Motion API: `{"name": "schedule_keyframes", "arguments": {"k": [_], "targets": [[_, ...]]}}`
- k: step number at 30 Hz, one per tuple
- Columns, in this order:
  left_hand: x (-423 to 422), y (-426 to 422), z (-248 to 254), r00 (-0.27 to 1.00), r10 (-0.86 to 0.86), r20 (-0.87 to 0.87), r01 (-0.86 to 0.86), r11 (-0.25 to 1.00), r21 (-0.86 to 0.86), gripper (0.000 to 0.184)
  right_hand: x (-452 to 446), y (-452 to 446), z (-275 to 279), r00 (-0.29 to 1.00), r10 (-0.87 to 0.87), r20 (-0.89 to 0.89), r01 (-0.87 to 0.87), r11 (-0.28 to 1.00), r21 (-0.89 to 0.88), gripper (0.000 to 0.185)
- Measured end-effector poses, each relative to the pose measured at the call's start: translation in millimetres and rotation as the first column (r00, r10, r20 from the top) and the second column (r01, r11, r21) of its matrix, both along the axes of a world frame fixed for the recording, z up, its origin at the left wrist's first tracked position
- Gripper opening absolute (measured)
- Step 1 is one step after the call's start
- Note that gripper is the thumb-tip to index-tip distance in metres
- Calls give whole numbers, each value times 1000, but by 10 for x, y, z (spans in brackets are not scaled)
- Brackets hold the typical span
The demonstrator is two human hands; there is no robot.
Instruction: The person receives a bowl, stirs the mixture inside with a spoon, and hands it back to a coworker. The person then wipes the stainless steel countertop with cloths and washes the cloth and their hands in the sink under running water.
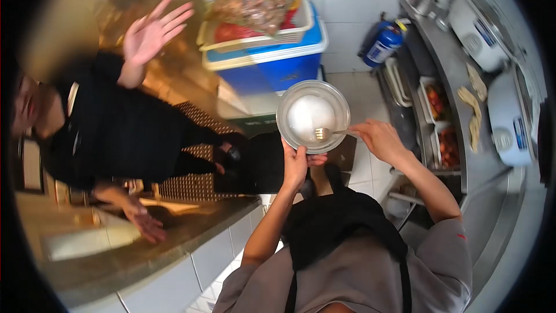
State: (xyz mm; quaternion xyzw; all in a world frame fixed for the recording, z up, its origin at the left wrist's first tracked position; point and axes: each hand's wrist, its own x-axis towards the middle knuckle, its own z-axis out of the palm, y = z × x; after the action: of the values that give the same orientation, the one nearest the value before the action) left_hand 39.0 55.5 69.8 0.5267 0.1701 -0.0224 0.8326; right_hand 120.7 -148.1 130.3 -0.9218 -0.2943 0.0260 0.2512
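A round bowl [283, 120] with white contents [308, 110] is in front of my body at the middle of the head view. My left hand [296, 165] grips the bowl's near side from below, with the thumb by the rim. In my right hand [377, 140] is a metal fork [336, 133], held by its handle at the bowl's right side. The fork's tines are inside the bowl, against the white contents. Whether those contents are liquid or powder I cannot tell.
On the left stands a person in black [116, 122], both hands spread. A blue cooler box [266, 75] carries a basket [258, 42] and a filled bag [255, 0]. At right, a steel shelf [443, 75] holds rice cookers [479, 29] and a cloth [472, 113]; food trays [435, 101] are below.
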Motion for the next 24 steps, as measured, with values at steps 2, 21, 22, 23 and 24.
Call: {"name": "schedule_keyframes", "arguments": {"k": [2,21,22,23,24], "targets": [[114,-138,-56,993,-119,8,119,993,-20,41,-105,-219,-20,989,-149,-2,149,989,-1,19],[40,-2165,-122,780,-625,22,625,778,-64,43,-1375,-2238,-5,751,-659,42,661,750,-40,19],[21,-2264,-134,760,-650,-2,647,758,-82,43,-1435,-2331,15,770,-638,3,637,770,-42,19],[-1,-2358,-143,750,-662,4,660,747,-74,42,-1494,-2424,72,784,-621,-14,620,783,-52,20],[-13,-2463,-129,741,-671,14,670,739,-68,42,-1509,-2520,73,746,-666,8,666,745,-34,20]]}}
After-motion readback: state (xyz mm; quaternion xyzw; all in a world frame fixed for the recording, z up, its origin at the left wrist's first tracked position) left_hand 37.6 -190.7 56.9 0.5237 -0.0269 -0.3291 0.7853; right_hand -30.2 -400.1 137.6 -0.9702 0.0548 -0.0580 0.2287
